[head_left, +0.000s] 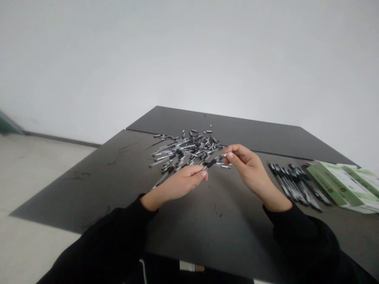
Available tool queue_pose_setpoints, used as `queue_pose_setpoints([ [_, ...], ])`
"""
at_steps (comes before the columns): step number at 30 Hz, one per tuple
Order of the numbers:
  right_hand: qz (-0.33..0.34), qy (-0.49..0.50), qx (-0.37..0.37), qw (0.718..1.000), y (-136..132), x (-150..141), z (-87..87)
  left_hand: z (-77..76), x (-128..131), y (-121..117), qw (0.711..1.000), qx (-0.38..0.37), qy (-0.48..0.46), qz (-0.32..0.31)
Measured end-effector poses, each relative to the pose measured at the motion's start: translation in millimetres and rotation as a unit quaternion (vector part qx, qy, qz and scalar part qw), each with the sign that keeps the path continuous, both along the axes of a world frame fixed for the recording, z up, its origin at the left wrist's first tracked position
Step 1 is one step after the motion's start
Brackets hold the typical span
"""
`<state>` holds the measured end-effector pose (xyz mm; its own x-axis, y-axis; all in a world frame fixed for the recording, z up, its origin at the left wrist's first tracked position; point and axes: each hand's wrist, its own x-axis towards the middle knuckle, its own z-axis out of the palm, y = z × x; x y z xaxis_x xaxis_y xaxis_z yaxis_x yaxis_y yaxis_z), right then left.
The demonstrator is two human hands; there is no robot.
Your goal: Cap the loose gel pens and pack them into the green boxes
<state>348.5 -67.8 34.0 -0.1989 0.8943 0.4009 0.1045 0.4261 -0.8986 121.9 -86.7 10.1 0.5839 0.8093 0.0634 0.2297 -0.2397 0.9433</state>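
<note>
My left hand is closed around a pen with a black grip, its tip pointing up and right. My right hand pinches a small silver-and-black pen cap just beyond that tip, fingers curled. Both hands hover over the black table, in front of a loose pile of pens and caps scattered at the table's middle.
A row of finished black pens lies to the right, beside green and white boxes at the right edge. A second black table top adjoins behind. White wall beyond; pale floor on the left.
</note>
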Motion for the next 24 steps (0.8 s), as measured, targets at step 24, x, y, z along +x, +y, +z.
queue_pose_setpoints([
  [24, 0.005, 0.008, -0.028, 1.000, -11, -12, -10.2, 0.9, 5, 4, 0.981, -0.092, -0.139, 0.103],
])
